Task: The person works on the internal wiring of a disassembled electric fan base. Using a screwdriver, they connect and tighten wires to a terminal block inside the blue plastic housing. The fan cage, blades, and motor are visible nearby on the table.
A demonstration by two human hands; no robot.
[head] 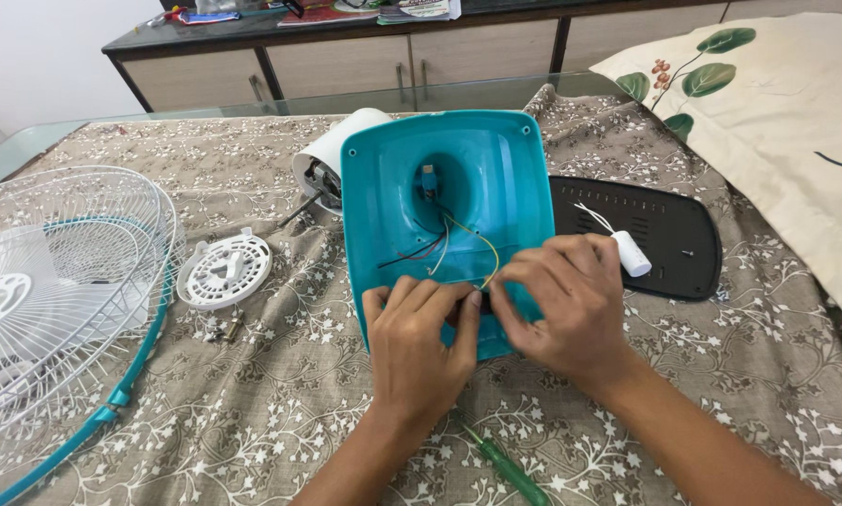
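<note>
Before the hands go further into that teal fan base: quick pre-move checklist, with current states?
1. Teal base lying flat, underside up, on the cloth: ok.
2. Both hands on the near edge, left hand, right hand: ok.
3. Wires free, not pinched: cannot tell, ends hidden under the fingers.
4. White capacitor clear of the work, on the black cover plate: ok.
5. Green screwdriver near the wrists: ok.
6. Loose screws gathered: not ok, loose on the cloth.
</note>
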